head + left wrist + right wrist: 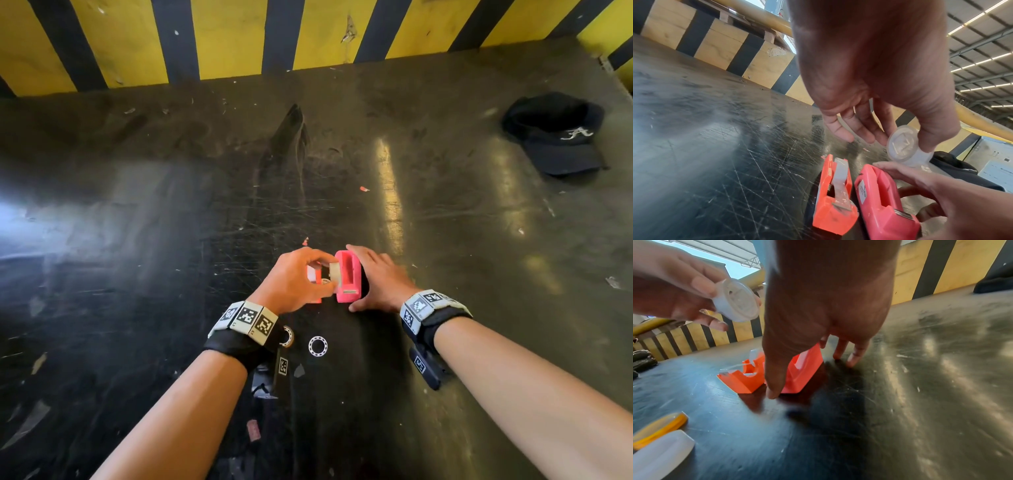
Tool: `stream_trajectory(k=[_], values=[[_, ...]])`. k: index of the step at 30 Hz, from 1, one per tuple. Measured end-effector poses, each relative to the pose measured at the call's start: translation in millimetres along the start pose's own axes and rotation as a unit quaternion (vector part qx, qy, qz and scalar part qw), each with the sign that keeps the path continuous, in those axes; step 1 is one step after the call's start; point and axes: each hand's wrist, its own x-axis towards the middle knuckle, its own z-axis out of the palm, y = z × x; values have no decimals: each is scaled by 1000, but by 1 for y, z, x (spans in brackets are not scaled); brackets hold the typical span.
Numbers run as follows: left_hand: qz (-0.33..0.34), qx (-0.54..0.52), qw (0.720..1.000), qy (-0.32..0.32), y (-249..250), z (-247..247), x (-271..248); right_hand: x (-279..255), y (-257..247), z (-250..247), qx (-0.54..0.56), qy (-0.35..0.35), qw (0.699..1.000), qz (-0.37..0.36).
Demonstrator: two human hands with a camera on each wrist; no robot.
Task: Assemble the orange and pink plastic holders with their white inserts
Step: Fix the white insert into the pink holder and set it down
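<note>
My left hand (324,274) pinches a round white insert (334,271) between thumb and fingers, just above and left of the open top of the pink holder (349,278). The pink holder stands on the table, and my right hand (363,279) grips it, thumb at its near end and fingers along its far side. The orange holder (834,203) stands right beside the pink holder (884,199), on its left, with a white insert (841,172) seated in it. In the head view the orange holder (318,278) is mostly hidden under my left hand.
The dark scratched table (171,222) ends at a yellow-and-black striped wall (222,37). A black cap (555,133) lies at the far right. Two small rings (317,346) lie near my left wrist. A yellow piece (659,430) and a white piece (659,454) lie nearby.
</note>
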Motion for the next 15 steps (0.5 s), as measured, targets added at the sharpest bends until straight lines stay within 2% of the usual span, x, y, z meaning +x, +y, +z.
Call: stream_trajectory(k=[5,10,15], values=[[-5,8,1000,-6,-3,2,6,0,6,5,63,41,996,-41],[19,29,999,6,5,4,5,-19,-3,-1,90,67,989,-92],[32,56,998,9,15,3,0,-35,-14,-7,107,79,986,-101]])
